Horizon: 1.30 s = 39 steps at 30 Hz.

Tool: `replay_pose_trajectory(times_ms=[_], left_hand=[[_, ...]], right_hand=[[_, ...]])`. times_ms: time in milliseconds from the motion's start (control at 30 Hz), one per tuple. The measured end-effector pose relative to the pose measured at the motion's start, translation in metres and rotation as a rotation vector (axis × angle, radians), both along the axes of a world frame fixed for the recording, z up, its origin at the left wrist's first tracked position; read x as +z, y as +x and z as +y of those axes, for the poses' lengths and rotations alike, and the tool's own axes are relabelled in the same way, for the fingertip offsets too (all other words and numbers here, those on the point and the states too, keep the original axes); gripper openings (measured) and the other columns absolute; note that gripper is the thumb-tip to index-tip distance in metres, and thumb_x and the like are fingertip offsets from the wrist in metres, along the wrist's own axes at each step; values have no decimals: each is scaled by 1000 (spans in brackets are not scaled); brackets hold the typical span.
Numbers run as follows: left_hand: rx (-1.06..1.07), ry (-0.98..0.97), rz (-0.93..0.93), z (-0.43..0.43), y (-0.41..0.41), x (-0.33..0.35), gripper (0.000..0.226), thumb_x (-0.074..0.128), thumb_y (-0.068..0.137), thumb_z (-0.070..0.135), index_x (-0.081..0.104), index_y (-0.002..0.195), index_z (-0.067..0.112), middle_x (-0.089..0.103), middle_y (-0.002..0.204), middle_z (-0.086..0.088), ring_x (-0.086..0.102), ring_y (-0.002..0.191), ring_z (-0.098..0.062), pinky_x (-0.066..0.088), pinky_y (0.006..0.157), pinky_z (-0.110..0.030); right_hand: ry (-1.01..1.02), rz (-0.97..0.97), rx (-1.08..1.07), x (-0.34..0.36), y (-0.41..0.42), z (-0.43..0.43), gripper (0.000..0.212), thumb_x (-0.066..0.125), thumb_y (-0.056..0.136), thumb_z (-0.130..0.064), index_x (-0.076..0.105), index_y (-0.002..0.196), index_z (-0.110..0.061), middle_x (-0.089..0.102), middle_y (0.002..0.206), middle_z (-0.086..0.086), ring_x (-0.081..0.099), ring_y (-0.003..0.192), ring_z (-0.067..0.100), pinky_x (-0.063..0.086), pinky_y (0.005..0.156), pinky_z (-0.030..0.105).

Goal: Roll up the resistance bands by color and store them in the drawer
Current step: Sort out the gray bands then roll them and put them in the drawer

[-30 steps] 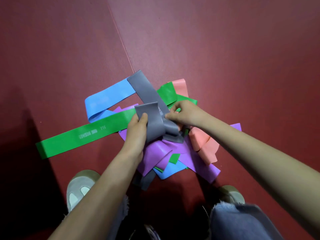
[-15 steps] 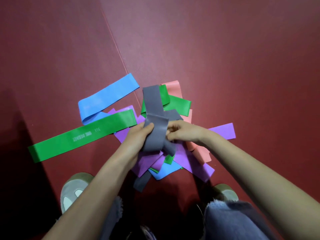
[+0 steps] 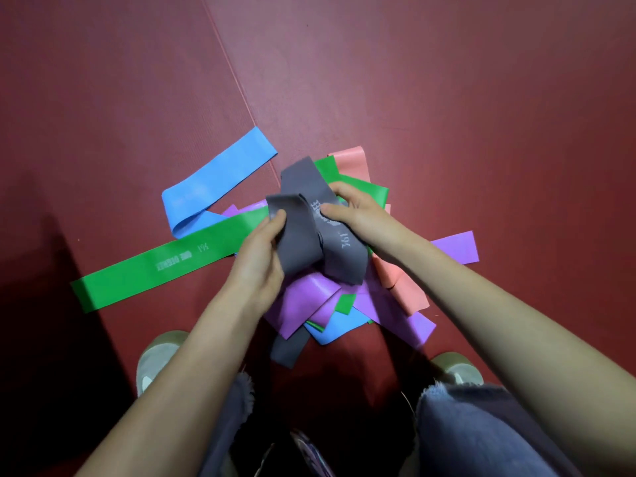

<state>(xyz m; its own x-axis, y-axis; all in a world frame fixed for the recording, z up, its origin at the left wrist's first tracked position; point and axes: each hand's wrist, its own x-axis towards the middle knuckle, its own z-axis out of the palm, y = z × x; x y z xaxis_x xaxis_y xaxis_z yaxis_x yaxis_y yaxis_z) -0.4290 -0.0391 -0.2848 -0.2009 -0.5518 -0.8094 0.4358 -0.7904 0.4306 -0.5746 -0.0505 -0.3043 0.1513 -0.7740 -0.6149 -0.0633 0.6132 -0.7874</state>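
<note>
A pile of flat resistance bands lies on the dark red floor mat (image 3: 447, 98). Above it both hands hold grey bands (image 3: 303, 232). My left hand (image 3: 261, 259) pinches a folded grey loop at its left side. My right hand (image 3: 358, 215) grips a second grey strip with white print, which crosses the first. A long green band (image 3: 165, 266) stretches out to the left, with a blue band (image 3: 213, 187) curled behind it. Purple bands (image 3: 309, 304), pink bands (image 3: 402, 284) and another grey strip (image 3: 289, 346) lie underneath. No drawer is in view.
My two shoes (image 3: 155, 359) (image 3: 454, 370) stand on the mat just below the pile, and denim-clad knees fill the bottom edge. A seam (image 3: 234, 74) in the mat runs diagonally from the top toward the pile. A dark shadow covers the lower left.
Both hands have lifted the grey bands slightly and shifted grip. The long grey strip that reached up-left has been pulled in and now crosses the folded loop.
</note>
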Motion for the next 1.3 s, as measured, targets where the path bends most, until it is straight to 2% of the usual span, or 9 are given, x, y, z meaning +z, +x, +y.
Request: replay_pose_trajectory(times_ms=[167, 433, 533, 600, 667, 833, 1000, 1167, 1300], left_hand=[[-128, 12, 79, 5, 4, 1, 37, 36, 94, 16, 49, 125, 0, 55, 126, -17, 53, 113, -25, 40, 98, -30], [-461, -247, -104, 4, -7, 8, 21, 42, 91, 8, 62, 87, 12, 69, 62, 9, 62, 63, -2, 50, 67, -15], [-560, -324, -119, 8, -13, 12, 22, 41, 92, 5, 59, 81, 14, 67, 62, 11, 59, 61, 2, 48, 64, -11], [-556, -319, -127, 12, -17, 11, 23, 41, 92, 5, 59, 82, 15, 66, 73, 6, 59, 69, -5, 48, 71, -17], [-467, -267, -106, 15, -17, 7, 22, 42, 92, 7, 62, 86, 15, 69, 75, 5, 60, 74, -11, 48, 77, -25], [-119, -160, -37, 1, -13, 9, 21, 37, 94, 12, 58, 92, 16, 70, 75, 6, 65, 64, -1, 54, 66, -19], [48, -157, -124, -8, -16, 16, 22, 36, 96, 14, 57, 88, 18, 68, 78, 5, 65, 61, -1, 55, 62, -18], [31, -184, -237, -4, -21, 16, 19, 44, 92, 11, 60, 86, 18, 66, 80, -1, 60, 69, -12, 50, 67, -25], [-22, -205, -172, -1, -24, 18, 23, 43, 90, 3, 61, 89, 17, 69, 80, -2, 63, 68, -13, 52, 67, -25]], right_hand=[[42, -67, 152, 11, -10, 16, 18, 48, 88, 3, 55, 95, -12, 57, 88, 4, 54, 76, 3, 44, 74, 17], [437, -141, 105, 23, -38, 11, 31, 34, 90, -51, 52, 89, -25, 54, 73, -10, 49, 64, 3, 39, 57, 14], [342, -112, -54, 19, -33, 6, 16, 51, 84, -39, 52, 82, -23, 41, 68, -2, 37, 60, 7, 35, 51, 15], [274, -152, -161, 19, -27, 2, 2, 55, 85, -20, 55, 83, -19, 54, 65, 0, 48, 58, 7, 40, 50, 14], [251, -227, -337, 20, -22, -1, 18, 45, 88, -4, 58, 84, -16, 65, 60, -5, 58, 52, 4, 47, 49, 14], [203, -161, -585, 22, -19, -5, 8, 50, 67, -14, 53, 73, -19, 53, 67, 2, 47, 57, 13, 37, 54, 24], [11, -129, -463, 39, -7, 3, 21, 49, 89, -6, 57, 72, -15, 63, 51, -9, 55, 48, 2, 44, 48, 13], [-18, -185, -350, 47, 18, 16, 11, 51, 88, -2, 56, 89, -12, 64, 50, -9, 56, 47, -1, 46, 50, 11], [-84, -13, -423, 44, 32, 15, 20, 58, 84, -3, 50, 84, -21, 58, 43, -9, 51, 43, -1, 42, 46, 13]])
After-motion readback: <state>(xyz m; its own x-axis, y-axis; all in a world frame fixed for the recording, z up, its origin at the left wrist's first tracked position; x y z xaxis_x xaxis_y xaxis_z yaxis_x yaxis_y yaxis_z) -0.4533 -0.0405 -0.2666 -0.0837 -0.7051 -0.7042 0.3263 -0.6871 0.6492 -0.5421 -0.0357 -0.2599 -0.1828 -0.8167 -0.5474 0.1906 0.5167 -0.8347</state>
